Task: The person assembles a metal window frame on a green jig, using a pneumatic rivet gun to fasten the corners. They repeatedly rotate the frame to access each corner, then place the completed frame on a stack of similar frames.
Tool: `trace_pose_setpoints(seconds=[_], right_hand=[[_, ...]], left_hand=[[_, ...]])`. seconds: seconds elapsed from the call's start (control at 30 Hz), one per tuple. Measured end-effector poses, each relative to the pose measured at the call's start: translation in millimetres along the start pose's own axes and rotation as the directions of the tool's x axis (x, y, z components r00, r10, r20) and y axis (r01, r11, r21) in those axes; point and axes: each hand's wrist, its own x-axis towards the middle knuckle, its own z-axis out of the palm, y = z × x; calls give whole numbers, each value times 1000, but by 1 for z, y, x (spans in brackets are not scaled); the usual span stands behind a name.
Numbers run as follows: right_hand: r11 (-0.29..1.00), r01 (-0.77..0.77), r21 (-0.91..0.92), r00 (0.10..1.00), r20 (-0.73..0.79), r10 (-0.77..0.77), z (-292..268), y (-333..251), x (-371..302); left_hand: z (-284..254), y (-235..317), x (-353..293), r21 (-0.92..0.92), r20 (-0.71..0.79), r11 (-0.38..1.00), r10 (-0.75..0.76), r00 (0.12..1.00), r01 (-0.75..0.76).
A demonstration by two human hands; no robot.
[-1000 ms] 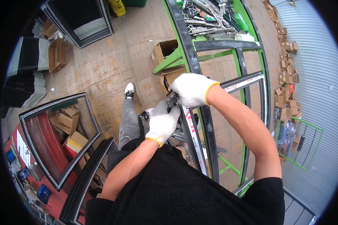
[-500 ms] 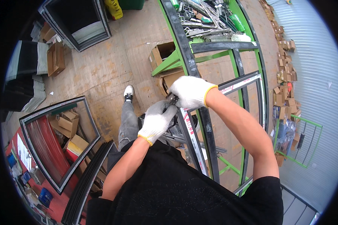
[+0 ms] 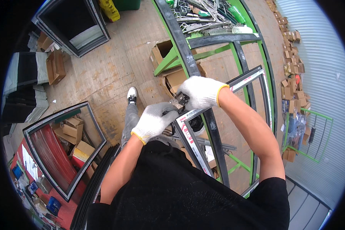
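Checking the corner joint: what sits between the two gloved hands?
In the head view, a small dark metal fitting sits between the left hand and right hand, at the frame's corner.

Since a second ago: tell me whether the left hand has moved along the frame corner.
No. The left hand stays by the window frame corner, close beside the right hand, as before.
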Motion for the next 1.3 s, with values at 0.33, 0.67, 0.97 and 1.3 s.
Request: trace_pose_setpoints(seconds=[0.33, 0.67, 0.97, 1.3], right_hand=[[993, -29, -117, 998, -59, 22, 19, 18, 4], [990, -111, -84, 991, -83, 104, 13, 6, 6], [977, -164, 136, 949, -250, 194, 22, 0, -28], [576, -30, 817, 331, -536, 777, 131, -95, -170]], left_hand=[[4, 5, 5, 53, -59, 999, 5, 998, -2], [9, 14, 21, 98, -52, 995, 2, 999, 3], [-17, 3, 37, 307, 219, 923, 167, 961, -231], [-42, 31, 94, 215, 671, 975, -190, 717, 57]])
